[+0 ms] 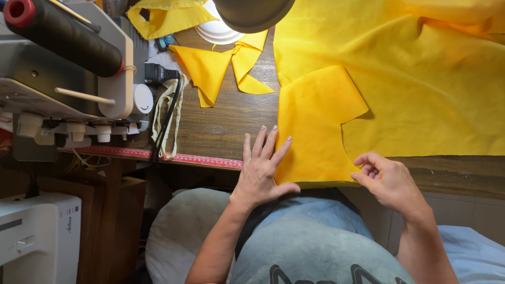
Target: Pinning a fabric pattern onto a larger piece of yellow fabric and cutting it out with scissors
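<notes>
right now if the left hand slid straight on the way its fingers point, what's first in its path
The left hand points up and slightly right, across the cut yellow piece. It would probably run along that piece first, then the big yellow cloth behind it.

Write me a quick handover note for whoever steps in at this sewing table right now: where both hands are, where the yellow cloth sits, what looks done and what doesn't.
Left hand: flat, fingers spread, pressing the left edge of the cut yellow piece at the table's front edge.
Right hand: fingers curled, pinching that piece's lower right corner.
The cut piece lies on top of the big yellow cloth, which covers the right side of the wooden table.
Yellow scraps lie further back; the sewing machine stands at the left.
Done: piece is cut and laid flat.
Left: no stitching or pins visible on it.
</notes>
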